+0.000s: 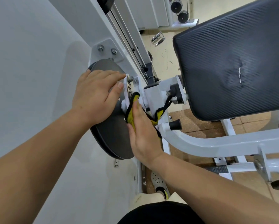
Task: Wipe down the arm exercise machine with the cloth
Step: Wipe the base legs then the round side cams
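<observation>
Right now I am wiping the tight spot in the middle of the arm machine (216,141), where the white joint (153,94) is sitting between the round dark plate (113,136) and the big black pad (232,62). My right hand (143,135) is pushing the yellow cloth (132,118) against that joint. Its fingers are lying straight and close together on the cloth, and I cannot see the thumb. One end of the cloth is hanging over the far side of the joint. My left hand (98,96) is resting flat on the plate with its fingers a little spread and holding nothing. I think it is stopping the plate from turning.

I think the job is only partly done. Next I am planning to rub the cloth around the joint and the bolts (174,99), then the plate and the pad. That is calling for small, careful pushes, because the gap is narrow and the cloth could snag on a bolt.
</observation>
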